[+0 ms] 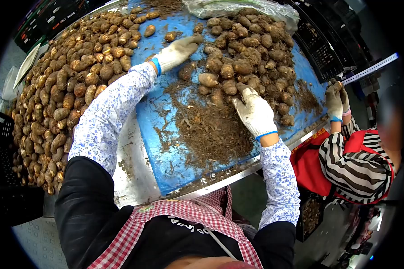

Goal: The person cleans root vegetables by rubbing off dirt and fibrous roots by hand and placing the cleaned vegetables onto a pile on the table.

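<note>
My left hand [179, 53], in a white work glove with a blue cuff, reaches across the blue sheet [153, 130] with its fingers stretched out, close to a few loose taro roots. A dark taro [187, 71] lies just below it. My right hand [256, 112], gloved the same way, rests at the near edge of a pile of hairy brown taros [251, 49]. Its thumb and fingers are apart, and the fingertips touch the nearest roots; nothing shows in its grip. Loose root fibres and soil [211, 134] are spread just left of this hand.
A large heap of cleaner taros [83, 76] covers the left side of the metal table [131, 166]. Clear plastic [242, 6] lies at the far edge. Black crates [321, 40] stand at the right. A co-worker in striped sleeves [357, 161] stands at the right, gloved hands [336, 101] together.
</note>
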Motion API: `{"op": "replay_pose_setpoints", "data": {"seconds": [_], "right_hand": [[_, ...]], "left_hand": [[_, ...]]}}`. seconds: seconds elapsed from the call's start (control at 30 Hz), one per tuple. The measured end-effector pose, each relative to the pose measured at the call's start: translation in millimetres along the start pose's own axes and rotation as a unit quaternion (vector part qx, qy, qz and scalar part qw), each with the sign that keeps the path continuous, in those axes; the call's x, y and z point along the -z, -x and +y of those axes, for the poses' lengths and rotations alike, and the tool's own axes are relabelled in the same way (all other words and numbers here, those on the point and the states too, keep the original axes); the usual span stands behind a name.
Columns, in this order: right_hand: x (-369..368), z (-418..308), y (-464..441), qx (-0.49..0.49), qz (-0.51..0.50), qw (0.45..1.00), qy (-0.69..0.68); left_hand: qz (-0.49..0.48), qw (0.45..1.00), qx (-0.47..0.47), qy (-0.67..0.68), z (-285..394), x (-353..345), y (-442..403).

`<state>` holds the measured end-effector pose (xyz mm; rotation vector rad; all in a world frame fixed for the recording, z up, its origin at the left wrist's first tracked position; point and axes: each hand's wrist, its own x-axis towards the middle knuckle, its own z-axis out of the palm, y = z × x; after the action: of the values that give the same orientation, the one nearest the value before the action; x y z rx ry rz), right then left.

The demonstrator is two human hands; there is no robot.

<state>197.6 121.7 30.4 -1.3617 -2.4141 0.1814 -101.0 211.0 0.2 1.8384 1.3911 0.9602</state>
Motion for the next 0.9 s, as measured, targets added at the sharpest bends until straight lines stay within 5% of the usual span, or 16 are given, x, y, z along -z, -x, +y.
{"op": "replay_pose_setpoints", "data": {"seconds": [0.1,0.23,0.37,0.4,0.43,0.5,0.6,0.67,0.73,0.8,0.87,0.9], "right_hand": [[-1,0,3,0.024,0.012,1.000,-0.001],[8,-2,6,0.000,0.001,1.000,-0.004],[3,-2,7,0.015,0.062,0.998,-0.006],[-1,-2,7,0.023,0.085,0.996,-0.023],[-1,-5,8,0.031,0.095,0.994,-0.039],[2,-16,10,0.044,0.118,0.990,-0.069],[-2,-21,12,0.038,0.198,0.968,-0.152],[8,-31,16,0.000,0.181,0.969,-0.170],[14,-44,13,0.057,0.190,0.974,-0.108],[11,-50,10,0.103,0.139,0.985,-0.021],[10,-62,16,0.075,0.114,0.983,-0.123],[10,-66,17,0.068,0.129,0.973,-0.179]], "left_hand": [[0.052,0.991,0.119,0.005,-11,12,-8],[0.044,0.986,0.157,0.014,15,-12,-7],[-0.015,0.983,0.006,-0.185,35,-39,1],[-0.108,0.985,0.078,-0.108,47,-40,10],[-0.107,0.989,-0.034,-0.101,28,-41,14],[-0.055,0.991,-0.028,-0.119,35,-43,21],[-0.030,0.991,-0.002,0.127,53,-37,28],[-0.088,0.973,-0.092,0.190,55,-35,49],[-0.164,0.887,0.072,0.427,91,-34,81],[-0.182,0.948,-0.115,0.235,86,-32,102],[-0.127,0.839,0.141,0.510,91,-29,117],[-0.134,0.823,0.095,0.543,90,-21,124]]}}
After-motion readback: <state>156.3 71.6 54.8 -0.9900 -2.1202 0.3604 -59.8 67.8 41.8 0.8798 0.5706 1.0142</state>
